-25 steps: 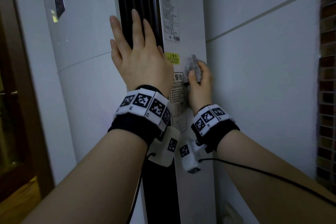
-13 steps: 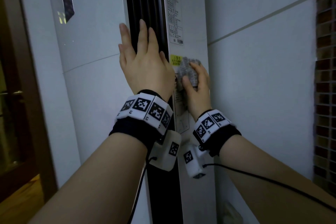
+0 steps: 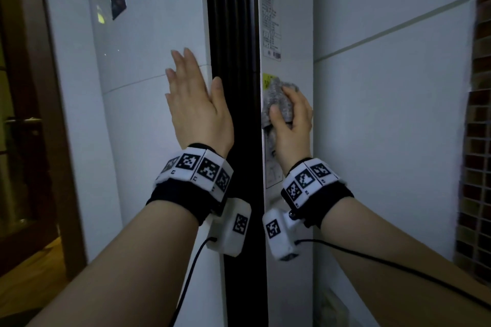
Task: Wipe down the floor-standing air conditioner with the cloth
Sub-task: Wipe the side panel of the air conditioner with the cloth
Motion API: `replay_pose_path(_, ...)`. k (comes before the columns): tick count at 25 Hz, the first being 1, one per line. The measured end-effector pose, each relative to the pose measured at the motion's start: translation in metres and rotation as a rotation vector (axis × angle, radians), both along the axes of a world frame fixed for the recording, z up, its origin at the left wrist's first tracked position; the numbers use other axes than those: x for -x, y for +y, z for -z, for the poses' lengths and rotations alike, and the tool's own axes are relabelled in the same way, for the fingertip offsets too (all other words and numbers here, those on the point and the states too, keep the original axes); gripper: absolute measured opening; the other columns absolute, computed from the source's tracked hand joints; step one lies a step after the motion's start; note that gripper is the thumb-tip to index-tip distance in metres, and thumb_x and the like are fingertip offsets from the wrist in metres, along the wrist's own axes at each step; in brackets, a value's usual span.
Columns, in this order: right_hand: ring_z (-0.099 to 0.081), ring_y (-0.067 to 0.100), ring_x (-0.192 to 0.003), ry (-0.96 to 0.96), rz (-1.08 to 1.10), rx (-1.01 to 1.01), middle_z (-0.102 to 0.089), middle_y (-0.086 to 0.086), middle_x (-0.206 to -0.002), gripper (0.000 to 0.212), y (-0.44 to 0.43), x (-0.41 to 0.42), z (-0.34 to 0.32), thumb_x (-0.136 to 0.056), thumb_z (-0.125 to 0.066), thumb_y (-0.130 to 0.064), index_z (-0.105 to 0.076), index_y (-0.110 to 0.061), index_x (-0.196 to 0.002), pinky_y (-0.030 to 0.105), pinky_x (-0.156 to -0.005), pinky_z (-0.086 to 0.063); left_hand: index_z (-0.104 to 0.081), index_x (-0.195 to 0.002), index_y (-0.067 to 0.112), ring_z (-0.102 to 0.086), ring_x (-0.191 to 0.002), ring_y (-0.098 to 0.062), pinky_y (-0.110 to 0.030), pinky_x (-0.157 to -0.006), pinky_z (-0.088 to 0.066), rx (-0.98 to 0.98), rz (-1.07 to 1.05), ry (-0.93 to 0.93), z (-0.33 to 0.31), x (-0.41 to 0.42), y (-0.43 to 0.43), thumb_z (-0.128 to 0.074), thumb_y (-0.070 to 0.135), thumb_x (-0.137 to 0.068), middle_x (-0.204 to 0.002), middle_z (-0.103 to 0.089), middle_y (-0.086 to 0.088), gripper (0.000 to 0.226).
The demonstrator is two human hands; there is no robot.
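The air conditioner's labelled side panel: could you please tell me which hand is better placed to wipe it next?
Right. The right hand grips the cloth against that side panel, by the yellow sticker. The left hand rests flat and empty on the front panel, beyond the dark strip.

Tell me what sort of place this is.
Probably a corner of a home's living space: a floor-standing air conditioner stands beside a pale wall, a wooden door frame with wood flooring is at the left, and small mosaic tiles line the right edge.
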State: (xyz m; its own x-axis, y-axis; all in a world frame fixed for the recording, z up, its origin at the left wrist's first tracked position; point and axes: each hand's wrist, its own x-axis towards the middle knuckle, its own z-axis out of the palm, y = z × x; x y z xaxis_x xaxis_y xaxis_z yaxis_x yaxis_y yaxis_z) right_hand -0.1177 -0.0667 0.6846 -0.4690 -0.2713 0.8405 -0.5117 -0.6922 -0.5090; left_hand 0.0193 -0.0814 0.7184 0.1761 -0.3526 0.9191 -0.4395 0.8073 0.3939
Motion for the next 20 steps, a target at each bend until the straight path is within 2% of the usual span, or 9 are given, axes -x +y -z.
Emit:
replay_pose_path(2,-0.03,0.009,-0.13,0.056,0.005,0.015,-0.031,0.009,-0.144,0.038,0.0,-0.004,0.004,-0.091,-0.058,-0.014,-0.05,-0.019,-0.128,0.01,-0.108,-0.021,-0.007,-0.152,0.016,0.001,-0.147,-0.022,-0.037,-0.119,0.0,0.006,0.018,0.001,0.0,0.0,-0.001,-0.03,0.028,-0.103,-0.16,-0.002,-0.002,0.056)
replay_pose_path(3,-0.03,0.009,-0.131,0.049,0.007,0.016,-0.031,0.009,-0.145,0.038,0.0,-0.002,0.004,-0.092,-0.058,-0.014,-0.05,-0.018,-0.129,0.009,-0.108,-0.021,-0.007,-0.152,0.015,0.001,-0.147,-0.021,-0.037,-0.119,0.0,0.008,0.027,-0.002,0.0,0.0,-0.001,-0.03,0.028,-0.103,-0.16,-0.002,-0.002,0.056)
replay_pose_path(6,-0.028,0.019,-0.137,-0.053,-0.004,-0.017,-0.03,0.01,-0.148,0.038,-0.003,0.0,-0.002,-0.094,-0.055,-0.013,-0.047,-0.015,-0.131,0.026,-0.115,-0.023,-0.007,-0.152,0.015,0.001,-0.147,-0.021,-0.036,-0.117,0.001,0.006,0.04,-0.007,0.002,-0.002,-0.002,-0.03,0.029,-0.103,-0.16,-0.002,-0.002,0.056)
replay_pose_path(10,-0.025,0.013,-0.138,0.094,-0.01,0.005,-0.026,0.008,-0.15,0.036,0.0,-0.013,0.014,-0.091,-0.054,-0.023,-0.044,-0.03,-0.124,0.008,-0.108,-0.017,-0.008,-0.152,0.014,0.0,-0.147,-0.021,-0.034,-0.116,0.002,0.021,0.049,-0.007,0.002,-0.002,-0.003,-0.03,0.029,-0.102,-0.16,-0.005,-0.002,0.057)
replay_pose_path(13,-0.026,0.018,-0.138,0.075,-0.01,0.017,-0.028,0.011,-0.148,0.037,0.002,-0.01,0.009,-0.092,-0.057,-0.017,-0.048,-0.02,-0.128,0.022,-0.114,-0.021,-0.008,-0.152,0.015,0.001,-0.147,-0.02,-0.033,-0.116,0.003,0.023,0.087,-0.015,0.003,-0.006,-0.006,-0.028,0.03,-0.102,-0.16,-0.004,-0.002,0.056)
replay_pose_path(15,-0.026,0.02,-0.139,0.038,-0.005,0.002,-0.027,0.013,-0.149,0.039,0.005,-0.015,0.001,-0.093,-0.056,-0.014,-0.048,-0.015,-0.131,0.02,-0.114,-0.021,-0.008,-0.152,0.015,0.003,-0.147,-0.019,-0.033,-0.115,0.005,0.023,0.153,-0.019,0.004,-0.01,-0.007,-0.023,0.029,-0.102,-0.16,-0.002,-0.002,0.054)
replay_pose_path(17,-0.025,0.019,-0.139,0.117,0.026,0.021,-0.025,0.012,-0.151,0.039,0.007,-0.026,0.0,-0.091,-0.056,-0.019,-0.048,-0.02,-0.129,0.018,-0.113,-0.02,-0.008,-0.152,0.016,0.005,-0.147,-0.019,-0.033,-0.114,0.008,0.037,0.206,-0.03,0.007,-0.015,-0.009,-0.018,0.028,-0.103,-0.16,-0.001,-0.003,0.052)
replay_pose_path(20,-0.024,0.023,-0.138,0.295,0.121,0.053,-0.024,0.01,-0.151,0.041,0.009,-0.041,-0.004,-0.087,-0.058,-0.026,-0.051,-0.023,-0.127,0.036,-0.116,-0.02,-0.008,-0.152,0.017,0.006,-0.147,-0.02,-0.034,-0.113,0.009,0.047,0.24,-0.044,0.008,-0.018,-0.013,-0.017,0.029,-0.103,-0.16,0.001,-0.004,0.051)
